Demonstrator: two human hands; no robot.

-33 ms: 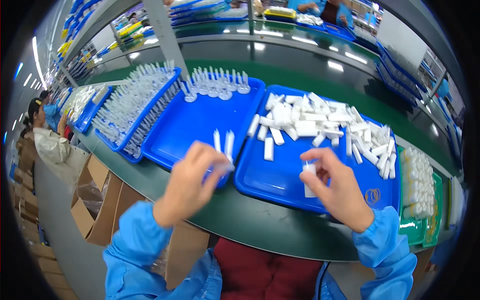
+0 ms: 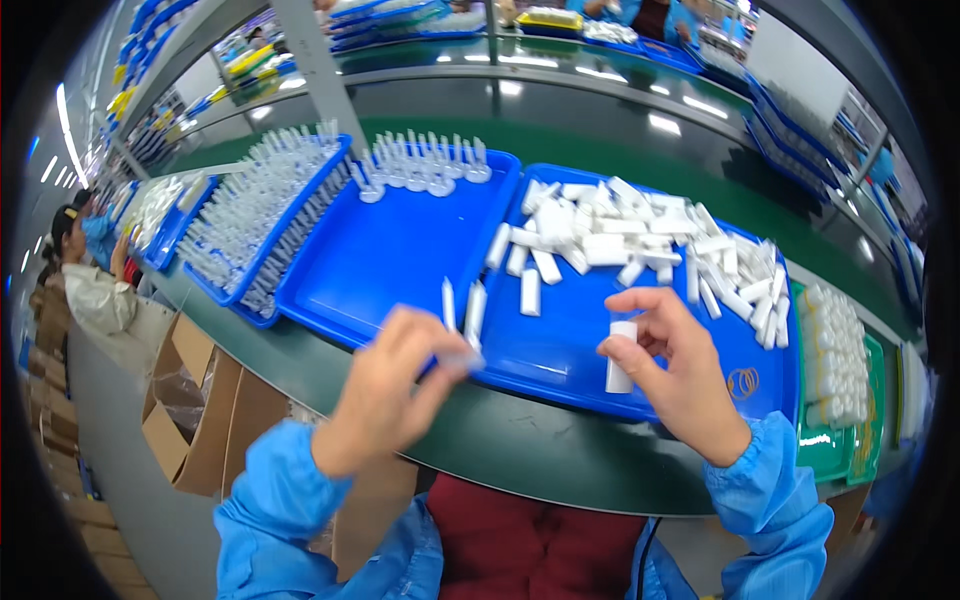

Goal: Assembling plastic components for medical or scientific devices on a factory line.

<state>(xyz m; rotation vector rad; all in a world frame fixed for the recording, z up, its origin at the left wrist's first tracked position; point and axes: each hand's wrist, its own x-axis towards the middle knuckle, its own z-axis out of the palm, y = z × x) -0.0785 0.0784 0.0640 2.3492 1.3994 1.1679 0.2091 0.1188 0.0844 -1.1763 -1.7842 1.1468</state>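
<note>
My left hand [image 2: 400,375], blurred by motion, pinches a clear plastic piece with two upright prongs [image 2: 473,315] near the front edges of two blue trays. Its base is mostly smeared and covered by the fingers. My right hand [image 2: 672,360] holds a white rectangular plastic sleeve [image 2: 620,362] upright between thumb and fingers, over the front of the right blue tray [image 2: 570,368]. A heap of similar white sleeves [image 2: 610,235] lies at the back of that tray. In the left blue tray [image 2: 370,260], several clear pronged pieces [image 2: 430,165] stand along the far edge.
Left of the trays, a blue basket [image 2: 255,220] is packed with clear pronged pieces. Yellowish rings [image 2: 742,383] lie in the right tray. Farther right, a green tray [image 2: 830,450] bears bundled white pieces [image 2: 835,365]. An open cardboard box [image 2: 190,400] stands below; a person [image 2: 95,270] is at left.
My left hand has shifted slightly right and down with the pronged piece, toward my right hand. The right hand keeps the white sleeve almost in place.
</note>
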